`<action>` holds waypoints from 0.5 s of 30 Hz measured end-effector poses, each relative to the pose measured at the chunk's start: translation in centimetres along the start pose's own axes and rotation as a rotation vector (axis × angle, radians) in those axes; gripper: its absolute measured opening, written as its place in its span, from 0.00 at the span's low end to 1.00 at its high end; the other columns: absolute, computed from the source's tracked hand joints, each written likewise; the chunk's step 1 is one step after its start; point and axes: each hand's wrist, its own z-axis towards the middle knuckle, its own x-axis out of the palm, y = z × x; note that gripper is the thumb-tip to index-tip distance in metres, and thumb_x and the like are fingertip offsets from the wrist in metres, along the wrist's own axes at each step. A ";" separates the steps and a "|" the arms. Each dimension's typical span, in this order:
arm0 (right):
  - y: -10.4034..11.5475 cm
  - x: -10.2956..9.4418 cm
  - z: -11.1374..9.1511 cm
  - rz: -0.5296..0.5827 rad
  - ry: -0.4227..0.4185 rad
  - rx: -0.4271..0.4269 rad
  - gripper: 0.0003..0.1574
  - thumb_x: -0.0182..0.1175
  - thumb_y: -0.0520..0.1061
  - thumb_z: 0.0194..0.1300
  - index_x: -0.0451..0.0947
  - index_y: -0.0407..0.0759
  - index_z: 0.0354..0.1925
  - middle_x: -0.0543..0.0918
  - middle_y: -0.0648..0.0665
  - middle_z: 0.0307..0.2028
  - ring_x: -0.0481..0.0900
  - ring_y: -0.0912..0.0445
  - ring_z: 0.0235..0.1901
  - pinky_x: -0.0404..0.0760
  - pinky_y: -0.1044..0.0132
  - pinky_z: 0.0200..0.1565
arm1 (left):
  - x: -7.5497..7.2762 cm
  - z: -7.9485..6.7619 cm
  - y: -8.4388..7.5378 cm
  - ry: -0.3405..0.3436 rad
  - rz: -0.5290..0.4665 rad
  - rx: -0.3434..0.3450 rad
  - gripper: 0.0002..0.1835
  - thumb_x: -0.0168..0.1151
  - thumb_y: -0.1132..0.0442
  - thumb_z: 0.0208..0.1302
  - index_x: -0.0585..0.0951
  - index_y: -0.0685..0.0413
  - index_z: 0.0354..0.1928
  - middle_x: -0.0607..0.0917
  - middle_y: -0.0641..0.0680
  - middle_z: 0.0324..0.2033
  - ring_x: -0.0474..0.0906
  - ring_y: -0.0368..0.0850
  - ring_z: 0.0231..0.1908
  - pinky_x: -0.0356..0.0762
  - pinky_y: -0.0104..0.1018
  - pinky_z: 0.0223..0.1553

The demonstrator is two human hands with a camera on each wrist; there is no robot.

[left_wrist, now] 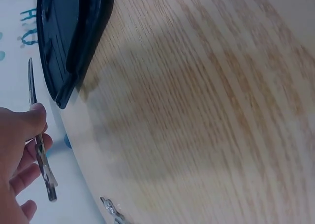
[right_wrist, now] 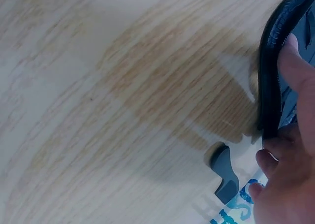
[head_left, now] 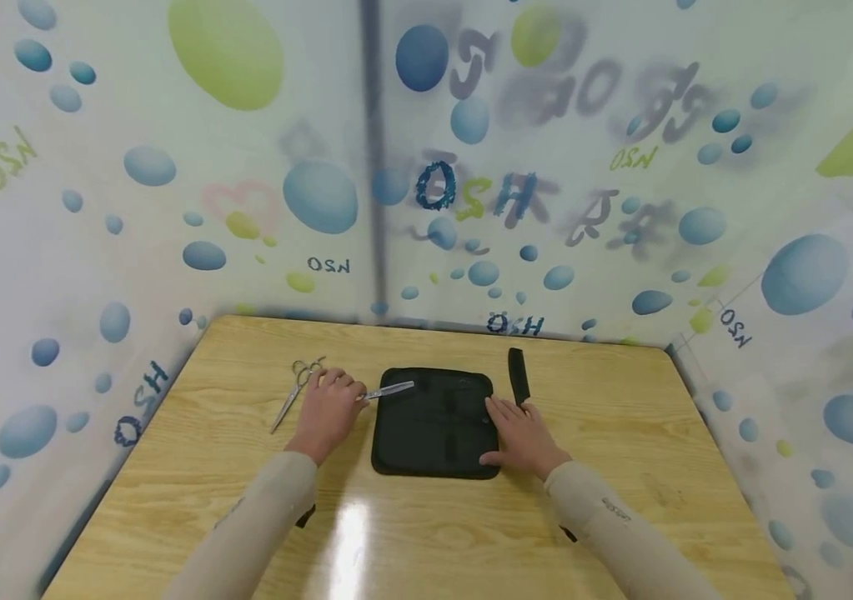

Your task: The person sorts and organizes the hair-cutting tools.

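In my left hand I hold a pair of slim silver scissors, pinched between thumb and fingers. Their blade points right, over the left edge of a black zip case; the left wrist view shows the scissors edge-on. My right hand grips the right edge of that case, thumb over its inner side. A zip runs along the edge there. Another pair of silver scissors lies on the table, left of my left hand.
A black, slightly curved strip-like object lies just beyond my right hand. The wooden table has a bright reflection near its front. Walls with a blue and green bubble pattern enclose its back and sides.
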 end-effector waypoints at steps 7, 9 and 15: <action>0.5 -0.1 -0.8 0.030 0.052 -0.001 0.64 0.67 0.70 0.53 0.53 0.41 0.75 0.60 0.41 0.74 0.60 0.46 0.73 0.54 0.39 0.71 | 0.4 0.2 0.3 0.050 0.006 0.017 0.07 0.68 0.53 0.60 0.85 0.44 0.38 0.87 0.48 0.38 0.76 0.50 0.52 0.66 0.54 0.63; 0.7 -0.2 -1.0 0.035 0.060 -0.002 0.64 0.67 0.70 0.52 0.53 0.41 0.75 0.60 0.41 0.74 0.60 0.46 0.73 0.54 0.39 0.71 | 0.6 0.2 0.3 0.050 0.008 0.027 0.07 0.69 0.53 0.60 0.85 0.44 0.38 0.87 0.47 0.38 0.76 0.49 0.51 0.67 0.53 0.62; 0.9 -0.3 -1.4 0.032 0.070 -0.002 0.64 0.67 0.69 0.52 0.54 0.40 0.75 0.61 0.41 0.74 0.61 0.45 0.72 0.53 0.39 0.71 | 1.1 0.4 0.4 0.074 -0.001 0.029 0.07 0.70 0.53 0.58 0.86 0.42 0.37 0.87 0.46 0.37 0.76 0.48 0.50 0.69 0.52 0.58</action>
